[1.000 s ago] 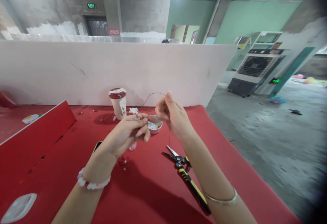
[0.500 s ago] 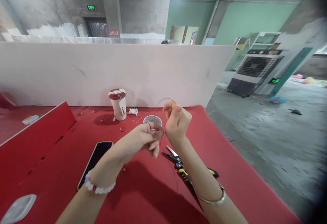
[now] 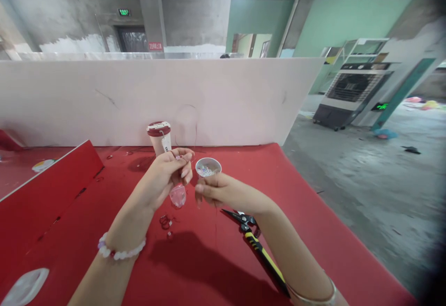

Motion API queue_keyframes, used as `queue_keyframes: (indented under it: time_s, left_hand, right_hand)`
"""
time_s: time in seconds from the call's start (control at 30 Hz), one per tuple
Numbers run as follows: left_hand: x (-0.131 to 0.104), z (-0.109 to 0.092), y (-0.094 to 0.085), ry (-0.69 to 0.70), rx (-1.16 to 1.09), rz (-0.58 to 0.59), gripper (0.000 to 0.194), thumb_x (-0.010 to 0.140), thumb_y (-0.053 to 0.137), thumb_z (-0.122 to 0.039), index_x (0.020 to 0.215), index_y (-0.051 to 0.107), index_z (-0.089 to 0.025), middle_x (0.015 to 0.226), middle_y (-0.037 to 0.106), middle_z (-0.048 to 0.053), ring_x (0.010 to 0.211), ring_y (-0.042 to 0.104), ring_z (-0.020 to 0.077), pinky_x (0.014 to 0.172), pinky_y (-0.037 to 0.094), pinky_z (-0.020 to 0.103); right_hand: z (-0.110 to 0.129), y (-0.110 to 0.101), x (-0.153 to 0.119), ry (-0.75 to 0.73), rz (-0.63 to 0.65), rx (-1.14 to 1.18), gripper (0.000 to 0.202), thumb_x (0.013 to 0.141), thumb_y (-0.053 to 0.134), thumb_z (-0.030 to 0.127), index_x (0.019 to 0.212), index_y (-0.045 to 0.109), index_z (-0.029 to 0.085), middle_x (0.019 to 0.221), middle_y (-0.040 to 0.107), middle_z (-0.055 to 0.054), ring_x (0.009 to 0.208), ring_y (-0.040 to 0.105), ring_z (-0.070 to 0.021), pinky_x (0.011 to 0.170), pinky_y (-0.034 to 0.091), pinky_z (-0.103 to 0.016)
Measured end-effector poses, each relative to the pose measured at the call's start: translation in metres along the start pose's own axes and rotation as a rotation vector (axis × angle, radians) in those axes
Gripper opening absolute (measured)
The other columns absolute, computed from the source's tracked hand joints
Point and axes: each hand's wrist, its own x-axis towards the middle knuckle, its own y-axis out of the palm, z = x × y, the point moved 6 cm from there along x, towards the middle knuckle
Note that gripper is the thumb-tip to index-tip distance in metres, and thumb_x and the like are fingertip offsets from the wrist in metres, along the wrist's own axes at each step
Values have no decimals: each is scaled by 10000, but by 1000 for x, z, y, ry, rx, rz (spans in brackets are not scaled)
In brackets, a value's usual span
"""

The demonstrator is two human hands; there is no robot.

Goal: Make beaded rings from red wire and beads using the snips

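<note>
My left hand (image 3: 167, 171) is closed in a pinch on a small pink bead with a thin thread (image 3: 196, 127) that loops up in front of the white panel. Lower and to the right, my right hand (image 3: 230, 193) has its thumb and fingers pressed together; what they hold is too small to make out. Just behind it stands a white cup (image 3: 208, 161) with small beads inside. Beneath my left hand a clear pink piece (image 3: 178, 196) shows. Black-and-yellow scissors (image 3: 263, 252) lie beside my right forearm, which partly covers them.
A lidded coffee cup (image 3: 159, 131) stands behind my left hand. Thread loops (image 3: 165, 222) lie on the red table (image 3: 195, 269). A red divider (image 3: 52, 194) and a clear plastic lid (image 3: 26, 287) are at left. The white panel (image 3: 223, 101) closes off the back.
My left hand has moved left and slightly up. My right hand has come down and turned, with its fingers now pointing left. The phone is no longer visible; the pink piece and thread loops have come into view.
</note>
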Motion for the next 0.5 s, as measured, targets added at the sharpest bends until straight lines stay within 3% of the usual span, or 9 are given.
queue_keyframes:
  time_s: [0.13, 0.2, 0.37, 0.5]
  left_hand:
    - [0, 6, 2, -64, -39, 2, 96, 813, 547, -128, 909, 552, -122, 450, 444, -71, 439, 444, 69, 479, 359, 181]
    - [0, 10, 7, -110, -39, 45, 108, 813, 545, -125, 918, 569, -112, 443, 440, -67, 465, 456, 78, 511, 381, 192]
    - [-2, 18, 18, -167, -29, 180, 98, 819, 563, -151, 896, 619, -127, 443, 429, -71, 468, 451, 73, 610, 429, 234]
    - [-5, 26, 28, -235, -48, 276, 179, 839, 565, -220, 696, 616, -124, 435, 420, -68, 441, 463, 68, 730, 464, 307]
  right_hand:
    - [-6, -34, 4, -96, -539, 263, 366, 851, 493, 489, 692, 571, 169, 500, 356, 69, 458, 304, -67, 458, 247, -226]
    - [-12, -47, 0, -137, -728, 428, 348, 823, 537, 489, 698, 576, 167, 473, 380, 72, 431, 308, -60, 439, 240, -220]
    - [-17, -54, -4, -116, -691, 614, 368, 771, 605, 509, 703, 623, 147, 506, 509, 37, 433, 407, -53, 450, 315, -205]
    - [-18, -57, -5, -107, -704, 612, 346, 734, 658, 472, 646, 611, 140, 503, 512, 42, 424, 424, -43, 439, 323, -193]
